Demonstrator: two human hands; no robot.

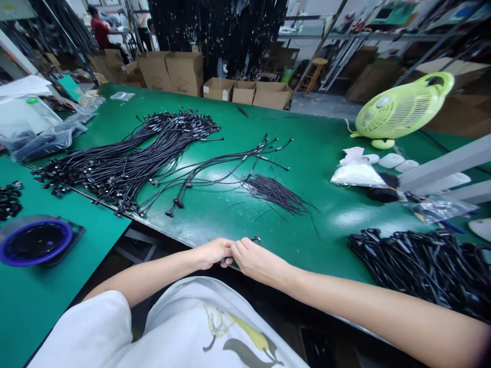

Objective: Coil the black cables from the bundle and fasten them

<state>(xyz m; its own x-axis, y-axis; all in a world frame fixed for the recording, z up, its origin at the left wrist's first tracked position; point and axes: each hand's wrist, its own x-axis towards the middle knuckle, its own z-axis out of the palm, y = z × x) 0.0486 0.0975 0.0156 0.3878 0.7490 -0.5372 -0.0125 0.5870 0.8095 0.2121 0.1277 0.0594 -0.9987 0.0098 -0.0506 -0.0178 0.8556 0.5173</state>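
My left hand and my right hand meet at the table's near edge, fingers closed together around a small dark piece, probably part of a black cable; its end pokes out beyond my right hand. The fingers hide most of it. Ahead of my hands lies a pile of short thin black ties. Left of it, a few black cables with connectors are spread loosely, beside a large bundle of black cables.
Coiled black cables lie on the right of the green table. A green fan and a white bag stand beyond. A blue-rimmed bowl is at left. Cardboard boxes line the far side; a person sits behind.
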